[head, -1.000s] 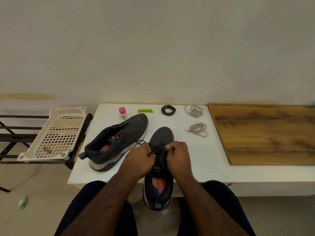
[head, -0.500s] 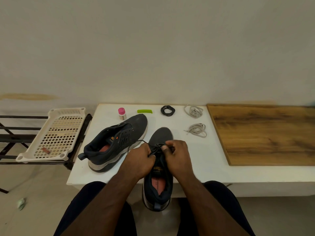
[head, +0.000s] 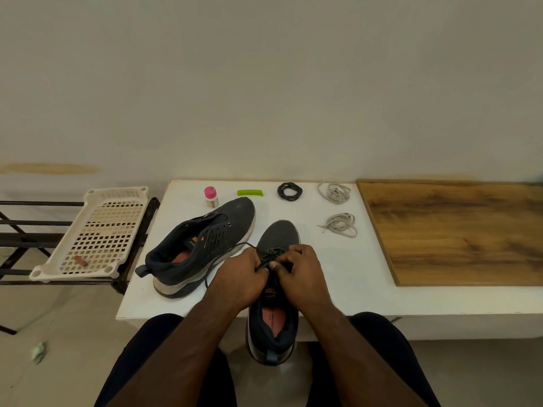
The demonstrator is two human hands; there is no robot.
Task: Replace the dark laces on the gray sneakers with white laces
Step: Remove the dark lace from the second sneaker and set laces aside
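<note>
Two dark gray sneakers lie on a white table [head: 338, 274]. The left sneaker [head: 202, 248] has no lace and is tipped on its side. The right sneaker [head: 276, 289] points away from me, its heel over the table's front edge. My left hand [head: 239, 277] and my right hand [head: 299, 274] meet over its tongue, both pinching its dark lace [head: 270, 255]; one strand trails off to the left. A coiled dark lace [head: 290, 191] and two bundled white laces [head: 335, 192] [head: 340, 225] rest at the back of the table.
A small pink-capped bottle [head: 211, 196] and a green clip [head: 250, 193] sit near the wall. A wooden board [head: 458, 230] covers the table's right part. To the left a white perforated tray [head: 97, 236] rests on a black rack [head: 17, 239]. My knees are under the front edge.
My right hand's fingers have shifted a little on the dark lace over the tongue. The sneakers and the other laces have stayed put.
</note>
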